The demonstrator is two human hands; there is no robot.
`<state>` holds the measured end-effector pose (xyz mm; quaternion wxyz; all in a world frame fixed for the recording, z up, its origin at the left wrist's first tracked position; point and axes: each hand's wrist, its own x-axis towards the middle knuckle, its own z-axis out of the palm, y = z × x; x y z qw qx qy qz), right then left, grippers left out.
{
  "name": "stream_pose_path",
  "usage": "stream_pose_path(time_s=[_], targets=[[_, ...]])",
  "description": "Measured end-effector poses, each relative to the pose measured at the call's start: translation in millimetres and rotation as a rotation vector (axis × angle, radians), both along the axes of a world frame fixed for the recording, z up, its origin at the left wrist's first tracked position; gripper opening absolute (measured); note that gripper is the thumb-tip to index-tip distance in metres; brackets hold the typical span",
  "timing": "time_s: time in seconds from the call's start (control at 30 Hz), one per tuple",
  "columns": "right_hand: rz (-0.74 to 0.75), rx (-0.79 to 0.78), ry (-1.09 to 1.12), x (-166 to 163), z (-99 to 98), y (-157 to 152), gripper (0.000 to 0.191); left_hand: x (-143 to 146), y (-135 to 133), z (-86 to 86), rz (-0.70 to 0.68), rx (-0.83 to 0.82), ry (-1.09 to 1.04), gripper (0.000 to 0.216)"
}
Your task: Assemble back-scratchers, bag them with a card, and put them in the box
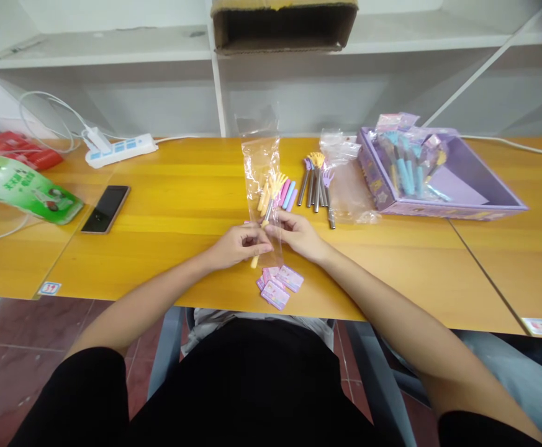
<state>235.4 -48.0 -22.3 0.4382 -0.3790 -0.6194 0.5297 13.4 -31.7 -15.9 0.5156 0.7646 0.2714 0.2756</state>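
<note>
Left hand [239, 246] and right hand [298, 237] pinch a clear bag [262, 180], apparently holding pens, above small purple cards [280, 285].

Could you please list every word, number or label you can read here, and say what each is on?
Nothing reads clearly.
Green pouch: white characters, too blurred.
Left table-edge sticker: red marks, too small.
Purple box: side print blurred.
Pink cards: print too small.
Clear bag: no print visible.
</note>
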Motion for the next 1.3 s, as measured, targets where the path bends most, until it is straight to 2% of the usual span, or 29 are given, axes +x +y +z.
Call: stream_pose_path(time_s=[0.1, 0.17, 0.3, 0.43, 0.6, 0.7, 0.9, 1.1, 1.3], targets=[[-0.034, -0.035, 0.053, 3, -0.8, 1, 0.044, 1, 0, 2.6, 0.005, 0.003, -0.056, 0.026], [-0.109, -0.037, 0.124, 8, 0.7, 3, 0.043, 1, 1, 4.6, 0.037, -0.047, -0.129, 0.030], [-0.276, 0.063, 0.243, 25, 11.0, 4, 0.041, -2, 7, 3.8, 0.210, -0.168, -0.260, 0.041], [-0.289, 0.167, 0.010, 39, 22.2, -6, 0.044, -6, 18, -0.8, 0.468, -0.228, -0.390, 0.046], [-0.091, 0.331, -0.435, 40, 25.2, -16, 0.043, -14, 27, 7.5, 0.598, -0.293, -0.514, 0.043], [-0.032, 0.425, -0.557, 38, 21.8, -12, 0.039, -20, 31, 15.2, 0.635, -0.323, -0.593, 0.039], [-0.040, 0.423, -0.627, 40, 13.0, -5, 0.034, -22, 33, 19.0, 0.660, -0.339, -0.612, 0.036], [-0.006, 0.383, -0.584, 42, 12.9, -5, 0.035, -21, 33, 15.0, 0.592, -0.329, -0.638, 0.036], [0.025, 0.285, -0.484, 41, 17.9, -10, 0.038, -20, 32, 16.5, 0.617, -0.327, -0.646, 0.034]])
